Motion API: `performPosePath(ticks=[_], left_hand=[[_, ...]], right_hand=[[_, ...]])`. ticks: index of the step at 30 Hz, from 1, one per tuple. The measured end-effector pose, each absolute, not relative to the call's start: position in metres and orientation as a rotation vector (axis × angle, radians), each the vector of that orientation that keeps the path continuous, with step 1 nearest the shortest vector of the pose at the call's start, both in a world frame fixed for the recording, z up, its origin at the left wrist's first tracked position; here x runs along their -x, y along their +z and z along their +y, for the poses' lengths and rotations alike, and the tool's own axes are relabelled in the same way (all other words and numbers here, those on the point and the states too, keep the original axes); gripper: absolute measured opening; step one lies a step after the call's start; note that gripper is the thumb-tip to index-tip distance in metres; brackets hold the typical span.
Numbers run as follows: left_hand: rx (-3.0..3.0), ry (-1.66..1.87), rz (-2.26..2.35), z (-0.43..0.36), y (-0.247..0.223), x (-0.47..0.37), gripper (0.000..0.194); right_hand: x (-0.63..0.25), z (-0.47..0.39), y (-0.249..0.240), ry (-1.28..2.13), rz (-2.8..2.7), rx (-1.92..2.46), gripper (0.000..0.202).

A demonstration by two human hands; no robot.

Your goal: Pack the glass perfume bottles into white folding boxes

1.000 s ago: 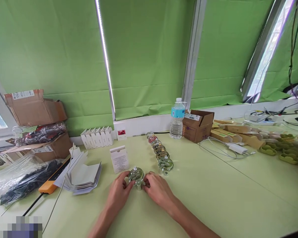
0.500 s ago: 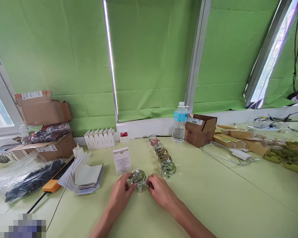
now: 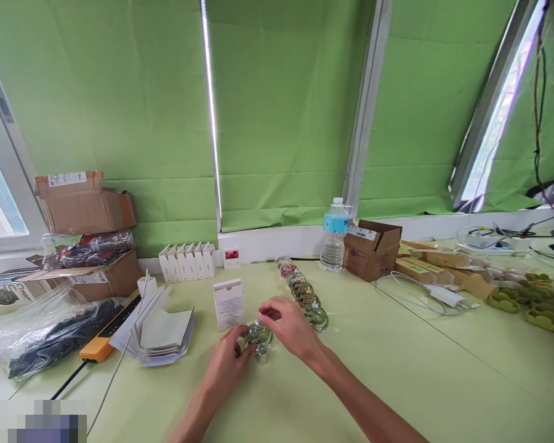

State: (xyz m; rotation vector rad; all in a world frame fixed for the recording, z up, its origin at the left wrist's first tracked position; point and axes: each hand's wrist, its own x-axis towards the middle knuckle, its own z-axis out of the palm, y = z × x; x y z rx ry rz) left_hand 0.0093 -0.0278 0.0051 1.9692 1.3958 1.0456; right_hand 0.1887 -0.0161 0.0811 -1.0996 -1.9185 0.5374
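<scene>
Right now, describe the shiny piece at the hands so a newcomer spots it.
On the pale green table below the green blinds, find the lone upright white box. Just nearer and slightly right is a shiny round piece, held by the left hand, the right hand at its top. Similar pieces form a row farther right; this one stands apart.

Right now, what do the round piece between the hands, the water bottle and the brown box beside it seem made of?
Round piece: mirror-like metal or metal-plated plastic, judging by bright reflections; can't tell which.
Water bottle: probably clear, glossy plastic; it's see-through with a ridged body.
Brown box: likely cardboard, matte, with folded flaps.
</scene>
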Motion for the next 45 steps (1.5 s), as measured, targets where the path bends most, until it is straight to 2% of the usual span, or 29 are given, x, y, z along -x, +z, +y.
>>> performPosePath(ticks=[4, 19, 31, 45], left_hand=[[-1.968, 1.046, 1.392, -0.028, 0.005, -0.009, 0.028], [-1.985, 1.023, 1.367, -0.028, 0.010, -0.009, 0.028], [-2.000, 1.039, 1.372, -0.028, 0.009, -0.009, 0.027], [-1.988, 1.011, 1.380, -0.030, 0.012, -0.010, 0.025]], right_hand=[[-0.181, -0.013, 0.079, 0.340, -2.024, 1.082, 0.012], [-0.181, -0.012, 0.061, 0.212, -2.109, 1.066, 0.020], [-0.190, -0.016, 0.062, 0.466, -2.056, 1.106, 0.024], [-0.182, -0.014, 0.072, 0.288, -2.147, 1.356, 0.021]])
